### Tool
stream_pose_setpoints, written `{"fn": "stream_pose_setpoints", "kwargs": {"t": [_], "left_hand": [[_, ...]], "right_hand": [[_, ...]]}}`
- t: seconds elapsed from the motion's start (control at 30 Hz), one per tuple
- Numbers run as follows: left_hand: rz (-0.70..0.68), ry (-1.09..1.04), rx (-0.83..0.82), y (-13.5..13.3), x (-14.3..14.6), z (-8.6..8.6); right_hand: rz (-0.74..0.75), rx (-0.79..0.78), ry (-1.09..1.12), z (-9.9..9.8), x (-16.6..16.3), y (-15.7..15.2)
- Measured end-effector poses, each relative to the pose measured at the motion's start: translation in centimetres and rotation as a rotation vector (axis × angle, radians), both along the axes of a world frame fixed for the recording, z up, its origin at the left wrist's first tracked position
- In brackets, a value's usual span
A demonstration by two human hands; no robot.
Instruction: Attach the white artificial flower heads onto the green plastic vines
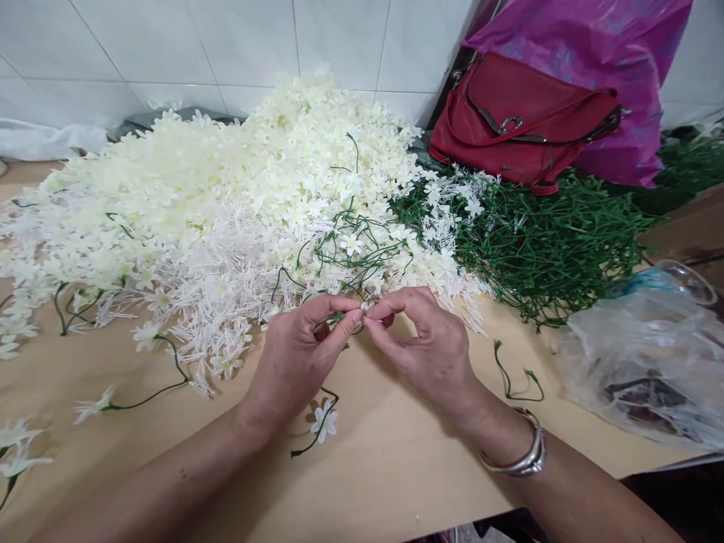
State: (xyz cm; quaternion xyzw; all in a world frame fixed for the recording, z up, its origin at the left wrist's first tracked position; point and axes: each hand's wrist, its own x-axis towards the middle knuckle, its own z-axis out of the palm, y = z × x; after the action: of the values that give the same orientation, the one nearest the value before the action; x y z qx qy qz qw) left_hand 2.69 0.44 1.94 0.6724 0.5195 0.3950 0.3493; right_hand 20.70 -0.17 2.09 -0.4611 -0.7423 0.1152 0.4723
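Observation:
My left hand point(297, 351) is closed in a pinch, with parts of a green artificial flower stem point(323, 323) showing between thumb and fingers. Opposite it, my right hand point(433, 347) pinches with thumb and forefinger at a tiny white flower part point(365, 308); the fingertips of both hands nearly touch, and most of that part is hidden. Below the hands lies a white flower on a green stem point(324, 421). Just beyond them rises a big heap of loose cream artificial petals point(305, 173), with thin white stamens point(218, 264) spread along its front.
Green stems point(559, 241) are piled at the right, under a red handbag point(520, 121) and a purple plastic bag point(611, 45). A clear plastic bag point(650, 362) lies at the right edge. One bare stem point(512, 392) and several assembled flowers point(147, 336) lie on the tabletop point(385, 467).

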Motion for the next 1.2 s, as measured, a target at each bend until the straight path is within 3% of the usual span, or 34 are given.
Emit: {"fn": "stream_pose_setpoints", "kwargs": {"t": [0.2, 0.47, 0.67, 0.77, 1.0, 1.2], "left_hand": [[-0.051, 0.007, 0.031, 0.2, 0.0, -0.5], [-0.09, -0.031, 0.09, 0.2, -0.1, -0.3], [-0.089, -0.06, 0.097, 0.2, 0.2, -1.0], [-0.081, -0.103, 0.049, 0.3, 0.3, -0.9], [-0.221, -0.258, -0.115, 0.7, -0.2, -0.5], [-0.347, -0.127, 0.048, 1.1, -0.8, -0.9]], "right_hand": [[-0.058, -0.07, 0.089, -0.2, -0.2, -0.1], [0.06, -0.293, 0.504, -0.3, 0.3, 0.8], [-0.069, -0.085, 0.282, -0.8, 0.2, 0.2], [-0.077, -0.061, 0.273, -1.1, 0.0, -0.1], [0.081, -0.221, 0.485, -0.5, 0.5, 0.7], [0.226, -0.241, 0.303, 0.1, 2.4, 1.4]]}}
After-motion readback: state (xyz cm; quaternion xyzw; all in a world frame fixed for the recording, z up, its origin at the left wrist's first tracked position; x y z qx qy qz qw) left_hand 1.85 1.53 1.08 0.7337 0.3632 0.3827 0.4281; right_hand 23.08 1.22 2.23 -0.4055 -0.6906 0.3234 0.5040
